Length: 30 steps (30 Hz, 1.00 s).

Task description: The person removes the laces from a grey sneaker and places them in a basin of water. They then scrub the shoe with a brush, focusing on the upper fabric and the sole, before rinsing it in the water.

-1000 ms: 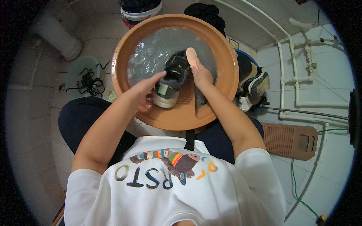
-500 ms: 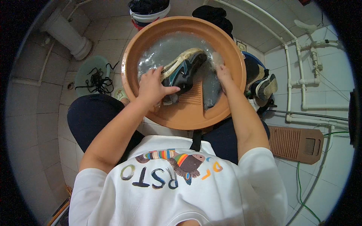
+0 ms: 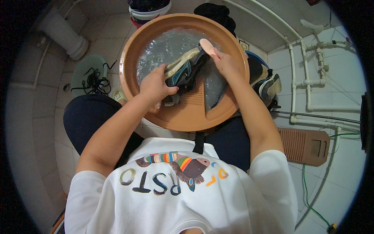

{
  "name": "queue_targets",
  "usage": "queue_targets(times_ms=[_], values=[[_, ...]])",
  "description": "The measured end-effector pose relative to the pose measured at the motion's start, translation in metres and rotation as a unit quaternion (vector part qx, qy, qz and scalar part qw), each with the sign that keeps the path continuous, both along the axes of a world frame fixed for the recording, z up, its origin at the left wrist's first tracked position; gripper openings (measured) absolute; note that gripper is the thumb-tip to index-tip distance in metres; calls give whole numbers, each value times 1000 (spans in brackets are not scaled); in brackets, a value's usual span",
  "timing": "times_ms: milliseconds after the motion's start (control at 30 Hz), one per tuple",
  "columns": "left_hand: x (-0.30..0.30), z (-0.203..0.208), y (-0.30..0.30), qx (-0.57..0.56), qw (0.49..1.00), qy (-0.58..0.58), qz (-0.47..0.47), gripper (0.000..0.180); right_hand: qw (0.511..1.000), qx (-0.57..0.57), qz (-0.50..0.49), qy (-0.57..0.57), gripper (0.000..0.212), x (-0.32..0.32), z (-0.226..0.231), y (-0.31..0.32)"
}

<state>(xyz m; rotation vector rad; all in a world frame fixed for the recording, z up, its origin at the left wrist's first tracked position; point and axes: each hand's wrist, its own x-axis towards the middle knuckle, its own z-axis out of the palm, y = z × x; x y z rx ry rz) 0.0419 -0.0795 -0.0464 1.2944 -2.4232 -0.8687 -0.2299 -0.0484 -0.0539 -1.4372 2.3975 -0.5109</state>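
Note:
A dark shoe (image 3: 186, 75) with teal patches and a pale, yellowed sole is tilted on its side over a round orange-brown basin (image 3: 127, 58). My left hand (image 3: 156, 85) grips one end of it, thumb on the near side and fingers over the sole. In my right hand (image 3: 225, 62) is a brush (image 3: 207, 46) with a smooth peach-coloured oval back, set against the shoe's far end. Its bristles are hidden beneath. Cloudy, bubbly water (image 3: 161, 45) fills the far part of the basin, and a ribbed washboard slope (image 3: 191, 102) lies below the shoe.
To the left, a pale green bowl (image 3: 81, 74) holds black laces (image 3: 96, 82). Other shoes (image 3: 269, 86) stand right of the basin, near white wall pipes (image 3: 293, 70). A brown washboard (image 3: 304, 146) rests on the tiles by a green hose (image 3: 306, 195). Behind stands a bucket (image 3: 150, 15).
My right hand has come up from the water at the basin's right side to the shoe's far end, bringing the brush into clear view. My left hand keeps its hold.

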Motion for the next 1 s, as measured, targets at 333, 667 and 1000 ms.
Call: queue_targets(times_ms=[333, 667, 1000], values=[[0, 0, -2, 0, 1000, -27, 5, 85, 999, -23, 41, -26, 50, -2, -28, -1], [2, -2, -4, 10, 1000, -14, -4, 83, 998, 11, -6, -54, 45, 12, -15, 7], [7, -3, -2, -15, 999, 7, -31, 87, 961, 210, -164, -79, 58, -30, -86, 16]])
